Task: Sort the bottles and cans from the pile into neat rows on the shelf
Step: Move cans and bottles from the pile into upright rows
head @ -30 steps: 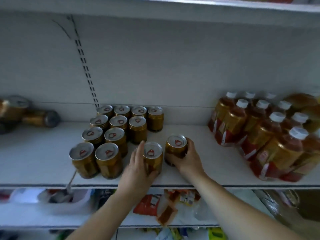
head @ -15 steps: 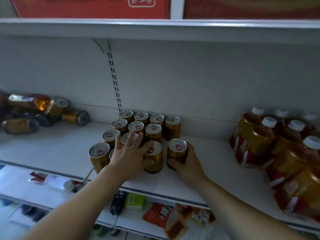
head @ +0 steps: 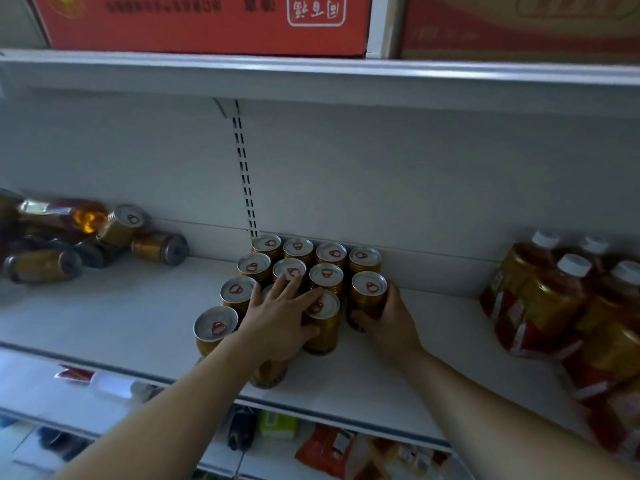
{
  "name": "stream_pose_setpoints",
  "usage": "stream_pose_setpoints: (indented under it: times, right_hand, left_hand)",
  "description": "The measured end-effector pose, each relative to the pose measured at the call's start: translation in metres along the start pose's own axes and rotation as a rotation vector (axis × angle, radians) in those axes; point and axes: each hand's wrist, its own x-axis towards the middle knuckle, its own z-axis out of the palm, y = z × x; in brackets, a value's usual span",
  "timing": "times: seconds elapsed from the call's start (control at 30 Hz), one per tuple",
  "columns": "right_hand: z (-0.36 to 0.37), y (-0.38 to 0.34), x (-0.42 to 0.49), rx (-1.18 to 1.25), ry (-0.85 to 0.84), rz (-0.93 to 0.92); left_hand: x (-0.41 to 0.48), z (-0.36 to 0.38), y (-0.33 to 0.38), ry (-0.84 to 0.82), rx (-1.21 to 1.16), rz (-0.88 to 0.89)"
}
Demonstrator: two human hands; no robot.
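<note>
cans (head: 298,268) stood in rows on the shelf (head: 104,317); right hand (head: 388,322) curled round the end can (head: 369,293), squaring it up, left hand (head: 280,317) with fingers spread over the tops. next, likely: grab another from the pile (head: 86,237).

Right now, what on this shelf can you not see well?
Head view only:
Front can: top hidden under the left hand.
Right can: front side covered by the right hand.
Pile: blurred, cut by the left edge.
Bottles: cut by the right edge.

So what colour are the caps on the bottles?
White. The caps show best in the head view, at the right.
</note>
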Motion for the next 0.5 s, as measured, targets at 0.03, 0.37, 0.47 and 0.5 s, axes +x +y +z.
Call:
stream_pose_setpoints:
  times: [0.03, 0.37, 0.47, 0.5]
  right_hand:
    - [0.002, -0.001, 0.002, -0.007, -0.002, -0.006]
    - [0.008, -0.006, 0.008, -0.011, -0.021, -0.012]
    - [-0.004, -0.011, 0.012, -0.074, -0.154, -0.024]
    - [-0.009, -0.014, 0.015, -0.122, -0.193, -0.019]
  left_hand:
    - [-0.001, 0.001, -0.001, 0.000, -0.001, 0.002]
    - [0.001, -0.003, -0.001, -0.027, -0.016, -0.005]
    - [0.001, -0.009, 0.003, -0.059, -0.055, -0.016]
    - [0.001, -0.012, 0.003, -0.069, -0.083, -0.019]
